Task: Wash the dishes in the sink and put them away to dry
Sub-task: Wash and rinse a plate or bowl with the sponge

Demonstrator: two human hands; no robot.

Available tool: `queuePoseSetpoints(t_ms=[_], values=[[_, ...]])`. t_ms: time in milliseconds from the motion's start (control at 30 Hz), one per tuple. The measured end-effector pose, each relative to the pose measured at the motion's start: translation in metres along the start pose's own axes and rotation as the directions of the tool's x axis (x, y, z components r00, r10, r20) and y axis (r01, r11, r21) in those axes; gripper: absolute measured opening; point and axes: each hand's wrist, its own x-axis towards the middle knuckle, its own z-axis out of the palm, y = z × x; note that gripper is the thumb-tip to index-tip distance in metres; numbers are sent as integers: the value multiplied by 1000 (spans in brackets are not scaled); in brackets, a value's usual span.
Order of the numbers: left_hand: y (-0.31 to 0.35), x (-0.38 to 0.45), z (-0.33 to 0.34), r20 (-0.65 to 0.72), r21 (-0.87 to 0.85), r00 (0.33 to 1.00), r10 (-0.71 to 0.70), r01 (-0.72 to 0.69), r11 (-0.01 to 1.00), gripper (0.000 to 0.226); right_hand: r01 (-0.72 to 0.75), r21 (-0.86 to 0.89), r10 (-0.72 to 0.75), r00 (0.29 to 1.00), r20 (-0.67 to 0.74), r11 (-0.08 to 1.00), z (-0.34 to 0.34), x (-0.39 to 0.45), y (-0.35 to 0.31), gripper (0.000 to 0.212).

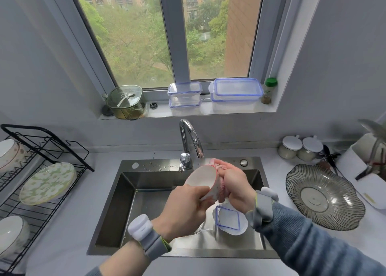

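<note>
Both hands' grip half hides bowl (201, 178) and pink cloth (221, 190).

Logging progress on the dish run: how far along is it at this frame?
Done: a floral plate and bowls stand in the black rack. In hand: left hand holds a bowl over the sink; right hand presses a pink cloth on it. Left: a white dish and a blue-rimmed lid below.

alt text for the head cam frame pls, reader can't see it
Over a steel sink, the left hand grips a white bowl by its rim while the right hand presses a pink cloth against its outside under the faucet. A dish rack with a floral plate stands left.
</note>
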Motion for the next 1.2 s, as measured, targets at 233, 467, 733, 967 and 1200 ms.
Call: queuePoseSetpoints(t_ms=[233,467,733,967,1200], values=[[-7,0,-10,46,-1,993,-111,111,994,27,145,-271,-133,989,60,952,0,-19,10,25],[-8,-5,-6,61,19,983,-176,175,984,30,262,-368,-221,964,149,892,4,-30,29,45],[-12,-15,-15,110,176,985,136,-154,972,19,-63,-134,84,984,158,989,-13,3,14,32],[-28,-12,0,-40,-108,997,58,-62,992,36,-35,-12,36,998,48,999,-16,6,24,33],[-30,4,4,404,-667,723,-560,652,360,60,100,40,-101,995,10,994,-7,-4,30,38]])
